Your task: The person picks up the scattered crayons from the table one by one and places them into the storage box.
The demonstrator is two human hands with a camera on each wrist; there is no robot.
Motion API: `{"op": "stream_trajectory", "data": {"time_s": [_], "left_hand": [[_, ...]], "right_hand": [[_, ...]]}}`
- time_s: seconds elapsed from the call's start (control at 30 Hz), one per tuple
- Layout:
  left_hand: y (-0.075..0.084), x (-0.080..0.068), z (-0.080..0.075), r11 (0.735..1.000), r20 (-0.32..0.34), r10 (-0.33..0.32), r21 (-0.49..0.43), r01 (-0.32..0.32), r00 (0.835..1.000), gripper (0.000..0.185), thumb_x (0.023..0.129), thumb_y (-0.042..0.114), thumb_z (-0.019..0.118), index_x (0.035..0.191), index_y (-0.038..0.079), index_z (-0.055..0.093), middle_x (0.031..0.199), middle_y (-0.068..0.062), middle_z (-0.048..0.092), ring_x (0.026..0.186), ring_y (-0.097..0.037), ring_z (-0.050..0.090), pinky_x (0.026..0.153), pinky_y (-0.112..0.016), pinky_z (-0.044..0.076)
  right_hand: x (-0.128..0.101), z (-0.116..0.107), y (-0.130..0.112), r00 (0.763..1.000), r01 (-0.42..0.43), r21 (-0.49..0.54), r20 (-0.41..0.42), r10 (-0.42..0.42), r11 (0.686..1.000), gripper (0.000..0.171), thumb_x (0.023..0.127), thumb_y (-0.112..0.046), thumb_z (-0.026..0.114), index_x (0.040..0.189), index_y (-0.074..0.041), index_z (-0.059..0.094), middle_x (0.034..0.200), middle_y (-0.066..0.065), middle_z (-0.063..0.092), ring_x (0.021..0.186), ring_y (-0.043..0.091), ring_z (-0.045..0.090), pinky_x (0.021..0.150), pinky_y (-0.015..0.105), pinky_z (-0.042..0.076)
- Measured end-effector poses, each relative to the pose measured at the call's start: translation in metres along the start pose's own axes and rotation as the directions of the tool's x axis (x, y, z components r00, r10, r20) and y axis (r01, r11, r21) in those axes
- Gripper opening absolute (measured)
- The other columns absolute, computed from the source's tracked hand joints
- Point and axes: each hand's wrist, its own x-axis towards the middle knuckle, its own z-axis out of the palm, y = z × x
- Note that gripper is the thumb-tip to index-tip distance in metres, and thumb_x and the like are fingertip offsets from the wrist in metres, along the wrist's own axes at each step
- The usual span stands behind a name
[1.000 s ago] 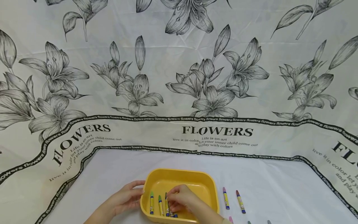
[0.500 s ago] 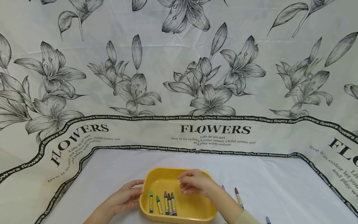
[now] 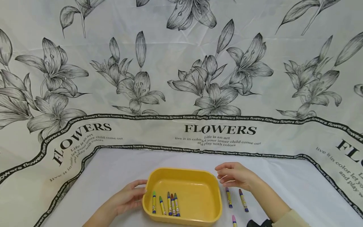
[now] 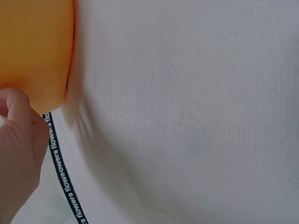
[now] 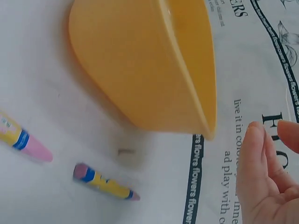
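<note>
A yellow tray (image 3: 198, 201) stands on the white table near its front edge. Several crayons (image 3: 167, 204) lie side by side in its left half. My left hand (image 3: 133, 195) rests against the tray's left wall, and in the left wrist view a fingertip (image 4: 16, 105) touches the tray (image 4: 32, 51) from outside. My right hand (image 3: 227, 176) hovers empty just right of the tray, its fingers loosely curved. Below it a purple-tipped crayon (image 3: 229, 198) and a brown-tipped crayon (image 3: 243, 200) lie on the table. The right wrist view shows the tray (image 5: 140, 70), a crayon (image 5: 103, 183) and my hand (image 5: 266, 177).
A pink-tipped crayon (image 3: 234, 220) lies at the bottom edge, also seen as the pink crayon (image 5: 23, 142). A flower-printed cloth (image 3: 181, 78) rises as a backdrop behind the white tabletop (image 3: 113, 170). A dark object (image 3: 256, 223) shows by my right sleeve.
My right hand has lifted out of the tray, leaving a crayon with the others, and moved right to above the loose crayons. My left hand has stayed at the tray's side.
</note>
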Motion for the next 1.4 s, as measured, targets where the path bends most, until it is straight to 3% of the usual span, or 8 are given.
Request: {"op": "stream_trajectory", "data": {"time_s": [0.27,0.5,0.67,0.83,0.97,1.17,1.27,1.4], "left_hand": [[0.003,0.0,-0.001,1.0,0.008,0.008,0.017,-0.008,1.0,0.06,0.09,0.007,0.055,0.14,-0.004,0.023,0.112,-0.012,0.055,0.091,-0.016,0.054,0.076,-0.028,0.051],[0.002,0.0,-0.002,1.0,0.008,-0.002,0.011,0.002,1.0,0.06,0.09,0.008,0.057,0.14,-0.003,0.024,0.112,-0.012,0.056,0.091,-0.016,0.054,0.076,-0.028,0.051],[0.001,0.0,-0.002,1.0,0.008,-0.003,0.017,0.003,1.0,0.061,0.09,0.008,0.057,0.14,-0.003,0.025,0.112,-0.012,0.056,0.09,-0.015,0.055,0.074,-0.026,0.051],[0.0,0.001,-0.002,1.0,0.016,-0.002,0.008,0.002,1.0,0.06,0.09,0.008,0.057,0.14,-0.003,0.025,0.112,-0.011,0.057,0.091,-0.016,0.055,0.076,-0.027,0.05],[0.001,0.001,-0.002,1.0,0.003,-0.009,0.011,0.009,1.0,0.06,0.09,0.009,0.058,0.14,-0.002,0.026,0.112,-0.011,0.057,0.091,-0.016,0.055,0.076,-0.027,0.051],[0.002,0.001,-0.001,1.0,0.005,-0.012,0.013,0.012,1.0,0.06,0.09,0.009,0.058,0.14,-0.002,0.026,0.112,-0.011,0.057,0.091,-0.016,0.055,0.075,-0.027,0.051],[0.003,0.001,0.0,1.0,0.006,-0.006,0.016,0.006,1.0,0.06,0.09,0.009,0.058,0.14,-0.002,0.026,0.111,-0.011,0.057,0.09,-0.015,0.055,0.074,-0.026,0.051],[0.003,0.001,0.0,1.0,-0.003,-0.007,0.022,0.007,1.0,0.06,0.09,0.009,0.058,0.14,-0.002,0.026,0.11,-0.011,0.058,0.089,-0.015,0.055,0.074,-0.026,0.051]], "right_hand": [[-0.01,-0.027,0.02,0.991,-0.079,-0.11,-0.113,0.067,0.991,0.031,0.085,-0.01,0.062,0.111,0.006,0.056,0.083,0.007,0.063,0.068,0.014,0.061,0.063,0.026,0.054],[-0.016,-0.049,0.044,0.949,-0.197,-0.149,-0.279,0.15,0.969,0.022,0.084,-0.011,0.065,0.1,0.003,0.058,0.077,0.006,0.06,0.059,0.012,0.059,0.055,0.022,0.052],[-0.022,-0.058,0.061,0.945,-0.222,-0.137,-0.274,0.178,0.965,0.017,0.084,-0.01,0.065,0.094,0.001,0.059,0.073,0.004,0.059,0.056,0.01,0.058,0.053,0.019,0.05],[-0.027,-0.061,0.073,0.94,-0.24,-0.132,-0.278,0.197,0.962,0.015,0.083,-0.009,0.066,0.092,0.001,0.059,0.068,0.002,0.059,0.055,0.009,0.058,0.051,0.018,0.049],[-0.025,-0.056,0.081,0.914,-0.279,-0.138,-0.341,0.218,0.95,0.017,0.078,-0.009,0.071,0.088,0.0,0.062,0.065,0.002,0.058,0.053,0.009,0.057,0.05,0.017,0.047],[-0.015,-0.044,0.091,0.876,-0.321,-0.306,-0.456,0.158,0.896,0.019,0.071,-0.011,0.078,0.076,-0.003,0.061,0.056,0.002,0.056,0.046,0.008,0.051,0.045,0.019,0.044],[-0.013,-0.041,0.09,0.878,-0.302,-0.361,-0.465,0.11,0.882,0.017,0.07,-0.008,0.076,0.074,-0.004,0.061,0.055,0.002,0.056,0.045,0.009,0.05,0.044,0.019,0.044],[-0.015,-0.041,0.08,0.904,-0.253,-0.275,-0.41,0.124,0.928,0.014,0.074,-0.007,0.071,0.083,-0.001,0.063,0.059,0.001,0.057,0.048,0.009,0.052,0.047,0.019,0.046]]}}
